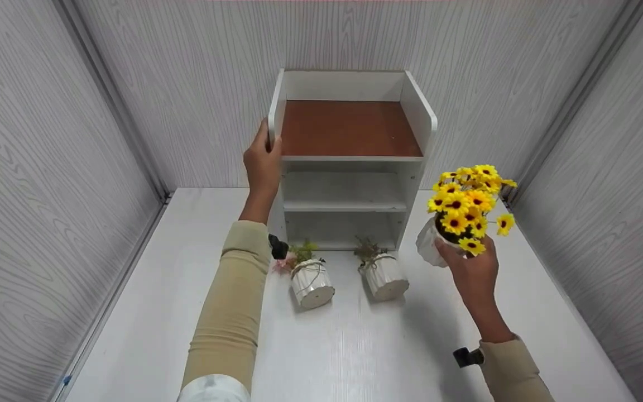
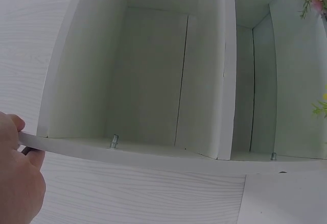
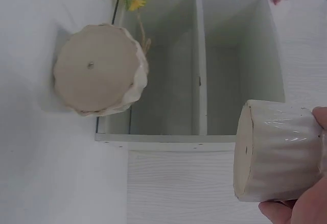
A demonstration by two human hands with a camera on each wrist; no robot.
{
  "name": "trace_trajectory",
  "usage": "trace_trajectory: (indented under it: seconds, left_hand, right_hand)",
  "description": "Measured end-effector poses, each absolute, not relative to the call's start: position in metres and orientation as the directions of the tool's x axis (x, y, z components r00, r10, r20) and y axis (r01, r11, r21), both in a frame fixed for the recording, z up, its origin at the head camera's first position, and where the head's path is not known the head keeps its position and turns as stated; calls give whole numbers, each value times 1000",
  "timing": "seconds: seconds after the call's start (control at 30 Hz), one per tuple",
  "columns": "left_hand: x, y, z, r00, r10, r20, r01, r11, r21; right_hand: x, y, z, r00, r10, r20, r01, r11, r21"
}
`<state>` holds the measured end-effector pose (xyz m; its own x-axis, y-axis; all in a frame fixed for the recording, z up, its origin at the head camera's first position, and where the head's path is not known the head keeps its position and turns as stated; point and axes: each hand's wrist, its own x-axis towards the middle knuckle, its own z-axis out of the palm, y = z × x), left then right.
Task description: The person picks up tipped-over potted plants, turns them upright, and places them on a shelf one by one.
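My left hand (image 1: 263, 164) grips the upper left side panel of a small white shelf unit (image 1: 349, 159) with a brown top surface. In the left wrist view, the thumb and fingers pinch the panel's edge at the far left. My right hand (image 1: 475, 276) holds a white ribbed flowerpot (image 1: 428, 244) of yellow artificial flowers (image 1: 458, 204), raised to the right of the unit. The right wrist view shows fingers around this flowerpot (image 3: 281, 150), its flat base facing left; the flowers fall outside that view.
Two more white flowerpots lie tipped over before the unit: one with pink and green flowers (image 1: 311, 283), another with brownish sprigs (image 1: 387, 277), their bases facing me. Twine is tied around each. Grey wood-grain walls (image 1: 187, 84) enclose the white table (image 1: 349, 357) at the back and sides.
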<state>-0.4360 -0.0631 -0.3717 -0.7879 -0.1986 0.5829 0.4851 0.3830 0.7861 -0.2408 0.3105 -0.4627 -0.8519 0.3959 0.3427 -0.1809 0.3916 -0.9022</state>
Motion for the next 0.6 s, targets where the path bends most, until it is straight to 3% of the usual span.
trace_trajectory:
  seconds: [0.27, 0.6]
  left_hand:
    - [-436, -64, -371, -779, -202, 593, 493, 386, 779]
    - [-437, -65, -371, -791, -194, 579, 482, 384, 787]
  right_hand:
    - [-249, 294, -428, -852, 365, 376, -233, 378, -896]
    - [-268, 278, -384, -833, 336, 439, -237, 500, -833]
